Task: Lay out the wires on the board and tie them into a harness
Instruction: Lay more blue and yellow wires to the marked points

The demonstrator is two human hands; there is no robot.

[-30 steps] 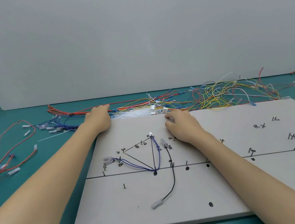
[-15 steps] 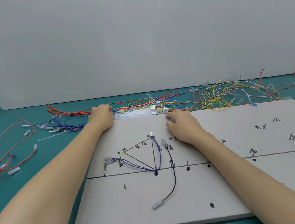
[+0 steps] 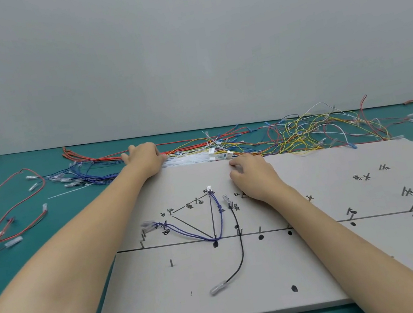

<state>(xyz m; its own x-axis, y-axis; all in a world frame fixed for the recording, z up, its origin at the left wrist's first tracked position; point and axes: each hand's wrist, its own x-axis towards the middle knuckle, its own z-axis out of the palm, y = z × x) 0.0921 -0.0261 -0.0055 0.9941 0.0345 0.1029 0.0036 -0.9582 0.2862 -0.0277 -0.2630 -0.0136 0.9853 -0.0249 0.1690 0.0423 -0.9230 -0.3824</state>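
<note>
The board (image 3: 328,259) is lying on the teal table (image 3: 27,270), carrying a blue wire (image 3: 220,216) and a black wire (image 3: 239,249). The left hand (image 3: 145,160) is reaching into the far wire pile (image 3: 292,135), its fingers hidden. The right hand (image 3: 254,175) is resting curled on the board, its grip unclear. The handwritten marks are proving illegible.

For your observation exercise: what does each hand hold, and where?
The left hand rests on the wire pile; any grip is hidden. The right hand, curled, visibly holds nothing.
</note>
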